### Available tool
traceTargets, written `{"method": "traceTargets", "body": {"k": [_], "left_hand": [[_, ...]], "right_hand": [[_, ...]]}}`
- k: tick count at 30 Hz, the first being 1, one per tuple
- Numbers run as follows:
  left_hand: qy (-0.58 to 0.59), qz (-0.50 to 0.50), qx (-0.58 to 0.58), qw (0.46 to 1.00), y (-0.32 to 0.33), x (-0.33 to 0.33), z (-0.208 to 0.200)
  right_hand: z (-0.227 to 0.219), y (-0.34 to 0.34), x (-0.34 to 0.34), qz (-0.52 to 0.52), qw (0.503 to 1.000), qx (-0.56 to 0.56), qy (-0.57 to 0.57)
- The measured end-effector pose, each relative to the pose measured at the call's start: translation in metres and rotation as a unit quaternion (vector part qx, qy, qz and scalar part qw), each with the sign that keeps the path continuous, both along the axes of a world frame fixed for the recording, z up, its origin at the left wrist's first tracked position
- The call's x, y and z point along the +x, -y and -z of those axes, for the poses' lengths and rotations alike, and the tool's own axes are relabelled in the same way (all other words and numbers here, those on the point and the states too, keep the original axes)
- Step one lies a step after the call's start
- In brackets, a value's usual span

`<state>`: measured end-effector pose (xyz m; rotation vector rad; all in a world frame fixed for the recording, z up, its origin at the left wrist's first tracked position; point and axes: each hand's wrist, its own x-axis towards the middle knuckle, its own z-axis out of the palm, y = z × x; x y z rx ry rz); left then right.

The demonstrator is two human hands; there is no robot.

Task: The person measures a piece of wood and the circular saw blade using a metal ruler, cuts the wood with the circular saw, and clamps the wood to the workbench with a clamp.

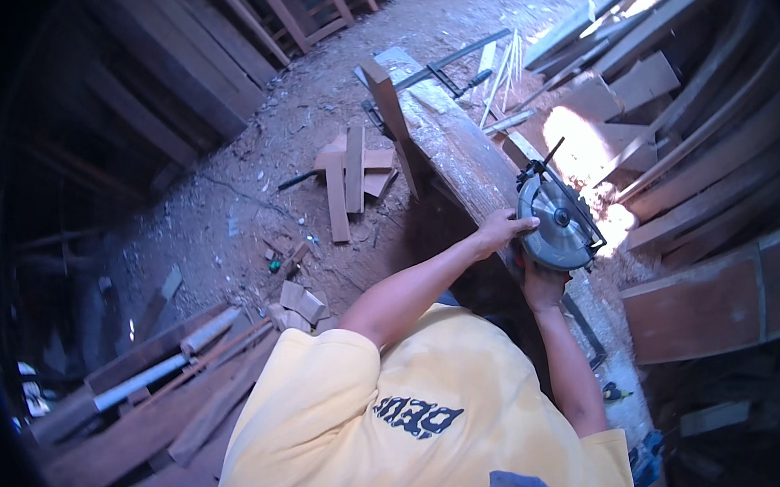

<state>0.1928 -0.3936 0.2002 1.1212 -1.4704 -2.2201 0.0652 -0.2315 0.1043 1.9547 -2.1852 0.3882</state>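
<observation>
A circular saw (561,223) is turned on its side over the bench, its round silver blade and black base frame facing up. My right hand (545,286) is closed around the saw's body from below; its fingers are mostly hidden behind the tool. Against the near left rim of the blade guard, my left hand (502,228) takes hold, with the thumb lying over the edge of the disc. Beneath the saw runs a long, dusty wooden bench (460,137). An upright board (386,106) stands along its left side, next to a bar clamp (449,63) at the far end.
Short wood offcuts (356,182) lie on the dusty ground left of the bench. Planks are piled at the lower left (138,419). More long boards (714,172) and a wide brown panel (711,301) lie to the right. Tall boards (183,58) lean at the far left.
</observation>
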Motion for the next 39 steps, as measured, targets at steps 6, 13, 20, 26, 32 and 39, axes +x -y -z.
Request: {"method": "traceTargets", "body": {"k": [6, 13, 20, 26, 32, 39], "left_hand": [[0.177, -0.096, -0.247, 0.948, -0.032, -0.005, -0.061], [0.029, -0.168, -0.459, 0.872, -0.007, 0.089, -0.137], [0.118, -0.297, -0.33, 0.888, 0.064, 0.246, -0.045], [0.118, -0.17, -0.337, 0.918, 0.154, 0.299, -0.058], [0.168, -0.059, -0.565, 0.806, 0.255, 0.321, -0.097], [0.138, 0.151, -0.657, 0.726, 0.329, 0.322, -0.138]], "right_hand": [[-0.088, -0.01, 0.022, -0.077, 0.985, -0.085, 0.129], [-0.212, 0.007, 0.071, -0.036, 0.9, -0.043, 0.432], [-0.252, 0.073, 0.131, -0.012, 0.852, 0.011, 0.524], [-0.285, 0.165, 0.206, -0.001, 0.856, 0.022, 0.517], [-0.301, 0.231, 0.257, 0.02, 0.856, 0.012, 0.517], [-0.307, 0.265, 0.27, 0.022, 0.864, 0.038, 0.501]]}}
